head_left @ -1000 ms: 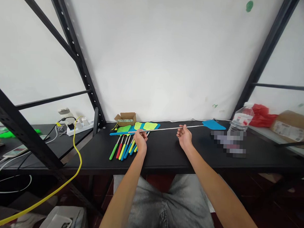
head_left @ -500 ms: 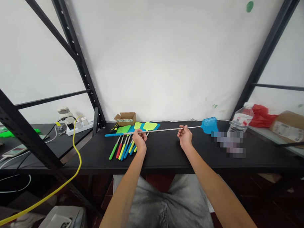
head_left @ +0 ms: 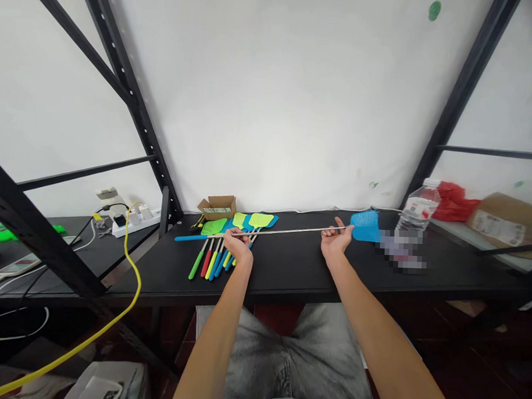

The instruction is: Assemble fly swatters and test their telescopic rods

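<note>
The left hand (head_left: 238, 242) is closed on a long blue swatter (head_left: 273, 232), holding its thin silver rod (head_left: 300, 230) not far from the blue handle (head_left: 190, 238). The right hand (head_left: 336, 241) is at the other end, just beside the flat blue head (head_left: 364, 225). It looks looser, and I can't tell if it squeezes the rod. The swatter lies across both hands, over the black table (head_left: 285, 270).

This step looks like holding the swatter out long between two hands. The next move seems to call for both hands going together, gently, because a thin rod might bend.

More swatters (head_left: 212, 266) lie in a bunch beside and under the left hand, so the rod could catch on them. Behind that hand sits a little open box (head_left: 217, 206). Past the right hand, a clear bottle (head_left: 417, 208) stands near the blue head and could get bumped. A blurry patch (head_left: 399, 251) hides what is there.
</note>
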Demonstrator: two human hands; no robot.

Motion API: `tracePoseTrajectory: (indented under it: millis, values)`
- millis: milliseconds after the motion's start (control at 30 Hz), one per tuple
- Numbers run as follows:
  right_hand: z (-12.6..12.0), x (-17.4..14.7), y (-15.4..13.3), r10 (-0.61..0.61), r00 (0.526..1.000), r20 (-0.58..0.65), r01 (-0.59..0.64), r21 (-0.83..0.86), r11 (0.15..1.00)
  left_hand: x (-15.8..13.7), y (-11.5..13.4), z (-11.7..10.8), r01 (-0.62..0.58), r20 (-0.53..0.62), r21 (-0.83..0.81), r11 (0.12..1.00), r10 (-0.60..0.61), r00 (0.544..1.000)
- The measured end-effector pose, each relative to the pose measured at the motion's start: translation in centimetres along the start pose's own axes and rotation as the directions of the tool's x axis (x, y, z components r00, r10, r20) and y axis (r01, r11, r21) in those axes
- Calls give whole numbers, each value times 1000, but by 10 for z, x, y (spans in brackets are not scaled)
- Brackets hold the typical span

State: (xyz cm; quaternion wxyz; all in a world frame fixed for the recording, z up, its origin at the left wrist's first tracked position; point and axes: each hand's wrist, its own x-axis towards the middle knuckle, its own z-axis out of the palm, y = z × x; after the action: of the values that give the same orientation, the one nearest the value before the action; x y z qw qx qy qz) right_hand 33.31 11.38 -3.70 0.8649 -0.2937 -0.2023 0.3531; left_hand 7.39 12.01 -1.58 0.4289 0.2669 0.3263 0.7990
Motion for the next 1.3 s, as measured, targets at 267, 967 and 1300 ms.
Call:
tracePoseTrajectory:
  millis: [267, 967, 1300]
  values:
    - [-10, 14, -1, 37, 996, -86, -18, 221, 975, 2, -2, 0, 26, -27, -21, 999, -27, 999]
    - [-6, 7, 0, 165, 986, -25, -155, 236, 959, -8, -14, 4, 65, 427, 144, 988, -121, 896]
    - [6, -5, 2, 212, 977, 29, -214, 157, 964, -16, -23, 5, 99, 612, 315, 944, -282, 739]
